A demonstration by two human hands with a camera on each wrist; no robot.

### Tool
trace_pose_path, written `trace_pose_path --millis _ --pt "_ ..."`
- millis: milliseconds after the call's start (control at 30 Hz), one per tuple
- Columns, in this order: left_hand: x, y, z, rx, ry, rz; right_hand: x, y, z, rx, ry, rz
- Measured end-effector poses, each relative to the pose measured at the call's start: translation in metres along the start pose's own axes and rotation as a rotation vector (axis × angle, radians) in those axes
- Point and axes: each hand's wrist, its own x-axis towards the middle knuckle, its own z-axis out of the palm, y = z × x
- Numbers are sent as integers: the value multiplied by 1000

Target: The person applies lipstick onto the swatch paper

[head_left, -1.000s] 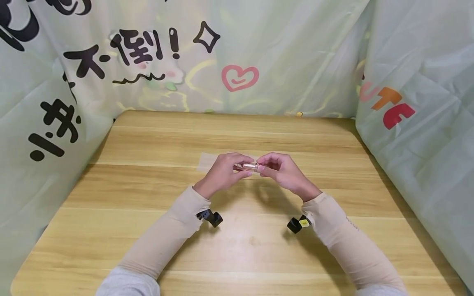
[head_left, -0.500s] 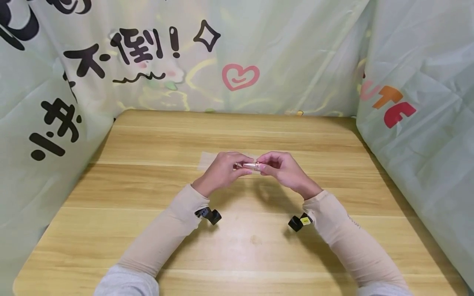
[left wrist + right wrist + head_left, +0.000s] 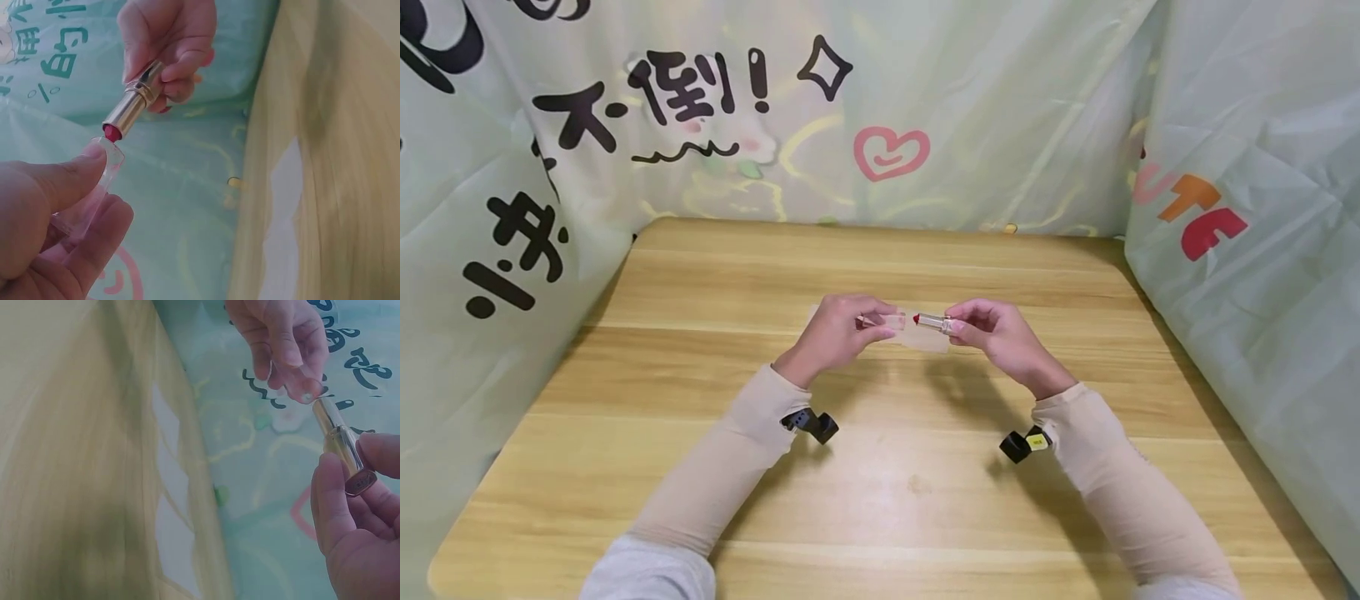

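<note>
In the head view, my right hand (image 3: 996, 337) pinches the gold base of a lipstick (image 3: 934, 322), its red tip pointing left. My left hand (image 3: 835, 332) holds a clear cap (image 3: 891, 321) between thumb and fingers, its open end facing the lipstick. A small gap parts cap and tip in the head view. Seen from the left wrist, the red lipstick bullet (image 3: 112, 132) just shows above its gold tube, close to the cap's rim (image 3: 111, 150). The right wrist view shows the dark square bottom of the lipstick (image 3: 361, 484). Both things are held above the table.
Flat whitish sheets (image 3: 925, 340) lie on the wooden table (image 3: 880, 517) beneath the hands, partly hidden by them. Printed curtains (image 3: 1000, 108) enclose the table at the back and both sides. A small black camera sits on each wrist.
The hands were together with the cap over the lipstick. They have since drawn apart, left hand leftward with the cap, right hand rightward with the lipstick, and the red tip now shows.
</note>
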Motion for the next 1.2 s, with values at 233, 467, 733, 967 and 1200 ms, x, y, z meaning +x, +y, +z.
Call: trace_pose_path --millis 233,467,733,967,1200 --pt "0 -1 0 10 5 6 -1 -1 -3 7 -2 -7" --pt "-3 -1 -1 18 10 13 -1 0 -3 12 3 -21" --pt "-4 -1 -4 22 3 6 0 0 -4 -6 7 -24" --pt "-5 -3 -4 41 -5 -1 0 0 -6 -10 9 -27" --pt "-8 -11 -1 69 -2 20 -1 0 -7 32 11 -30"
